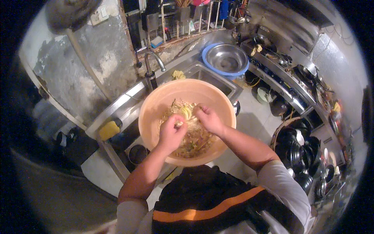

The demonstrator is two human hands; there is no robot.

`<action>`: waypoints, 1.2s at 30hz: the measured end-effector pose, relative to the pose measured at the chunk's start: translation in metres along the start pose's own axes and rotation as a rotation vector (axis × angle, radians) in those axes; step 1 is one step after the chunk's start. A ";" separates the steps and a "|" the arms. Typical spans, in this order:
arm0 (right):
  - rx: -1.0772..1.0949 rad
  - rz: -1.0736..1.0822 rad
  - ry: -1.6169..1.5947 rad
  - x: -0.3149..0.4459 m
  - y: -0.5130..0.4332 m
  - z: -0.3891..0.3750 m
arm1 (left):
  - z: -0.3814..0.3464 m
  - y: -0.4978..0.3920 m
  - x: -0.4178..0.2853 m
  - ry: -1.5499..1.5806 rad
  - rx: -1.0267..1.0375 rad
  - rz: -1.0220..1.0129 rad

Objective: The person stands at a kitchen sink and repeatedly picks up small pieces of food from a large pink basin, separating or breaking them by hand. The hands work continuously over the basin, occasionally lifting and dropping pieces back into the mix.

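A large orange plastic basin (187, 83) stands in front of me, its lower part covered with pale and brownish shredded plant pieces (191, 144) and some green bits. Above them my left hand (172, 133) pinches pale strands (178, 124) between thumb and fingers. My right hand (211, 120) is curled a short way to the right, its fingertips closed at the other side of the pale strands. Between the two hands lies a yellowish-white clump (186, 111). What exactly the right fingertips grip is partly hidden by the hand.
Behind the basin is a steel sink (201, 70) with a curved faucet (156, 57). A steel bowl (228, 58) sits in a blue basin (205, 60) at its far right. A yellow cloth (109, 130) lies on the left edge. Black bowls (295, 152) fill a basket at right.
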State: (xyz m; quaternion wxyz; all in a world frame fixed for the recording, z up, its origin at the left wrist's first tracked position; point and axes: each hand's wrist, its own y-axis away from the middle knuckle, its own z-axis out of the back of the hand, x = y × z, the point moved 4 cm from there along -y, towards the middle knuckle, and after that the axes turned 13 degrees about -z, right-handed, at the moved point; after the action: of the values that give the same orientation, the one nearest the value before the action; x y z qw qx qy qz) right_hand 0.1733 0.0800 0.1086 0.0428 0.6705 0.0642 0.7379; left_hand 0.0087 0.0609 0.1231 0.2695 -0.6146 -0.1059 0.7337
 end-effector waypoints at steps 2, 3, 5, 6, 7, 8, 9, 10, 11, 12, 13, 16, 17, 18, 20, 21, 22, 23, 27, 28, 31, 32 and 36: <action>-0.004 -0.033 -0.091 0.003 -0.002 0.006 | 0.007 0.005 0.006 0.142 -0.058 0.148; 0.022 -0.064 -0.122 0.005 -0.001 0.007 | 0.010 0.003 0.006 0.097 -0.066 0.095; 0.027 0.098 -0.009 0.017 0.003 0.003 | 0.015 0.002 0.006 0.013 -0.081 0.030; 0.005 0.294 0.133 0.025 0.009 -0.002 | 0.015 0.000 0.008 -0.016 -0.065 0.018; -0.020 0.490 0.275 0.032 0.015 -0.010 | 0.015 0.000 0.006 -0.045 -0.035 -0.063; 0.001 0.461 0.409 0.029 0.019 -0.015 | 0.012 0.001 0.006 -0.091 0.005 -0.074; 0.081 0.364 0.320 0.025 0.018 -0.018 | 0.008 0.002 0.007 -0.135 0.047 -0.085; 0.163 0.273 0.233 0.021 0.017 -0.022 | 0.007 0.006 0.005 -0.132 0.044 -0.142; 0.244 0.182 0.146 0.016 0.016 -0.024 | 0.007 0.007 0.009 -0.093 0.014 -0.060; 0.190 0.110 0.112 0.013 0.014 -0.021 | 0.007 0.009 0.011 -0.051 -0.032 -0.031; 0.138 0.038 0.079 0.010 0.010 -0.017 | 0.007 0.011 0.014 0.003 -0.076 0.009; 0.119 0.016 0.036 0.013 0.006 -0.007 | 0.009 0.015 0.019 0.054 -0.044 0.129; 0.093 -0.025 0.068 0.014 0.005 -0.005 | 0.010 0.014 0.017 0.034 -0.046 0.079; 0.138 0.059 0.064 0.019 0.009 -0.007 | 0.011 0.013 0.015 0.012 -0.049 0.057; 0.136 0.096 0.133 0.022 0.017 -0.011 | 0.010 0.010 0.008 -0.052 -0.008 -0.028; 0.153 0.161 0.221 0.025 0.019 -0.015 | 0.007 0.009 0.003 -0.091 0.035 -0.089; 0.172 0.219 0.306 0.027 0.020 -0.020 | 0.004 0.008 -0.001 -0.130 0.081 -0.145; 0.181 0.309 0.368 0.029 0.021 -0.022 | 0.004 0.006 -0.001 -0.133 0.082 -0.098; -0.120 0.000 0.043 0.017 -0.002 0.010 | 0.017 -0.001 0.008 -0.103 -0.020 0.045; -0.235 -0.036 0.050 0.017 -0.012 0.029 | 0.028 -0.003 0.012 -0.066 -0.069 0.034; -0.326 0.035 -0.079 0.018 -0.027 0.069 | 0.061 -0.003 0.025 -0.274 -0.062 0.056; -0.272 0.069 0.071 0.016 -0.027 0.069 | 0.067 -0.004 0.032 -0.421 -0.042 0.106; -0.062 0.200 0.576 0.007 -0.012 0.023 | 0.049 -0.009 0.043 -0.298 0.059 0.088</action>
State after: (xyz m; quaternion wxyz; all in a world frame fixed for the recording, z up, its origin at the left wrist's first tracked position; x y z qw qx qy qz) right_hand 0.1952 0.0938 0.1154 -0.0297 0.4349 -0.0152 0.8998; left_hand -0.0398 0.0991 0.1020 0.2363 -0.4947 -0.0964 0.8307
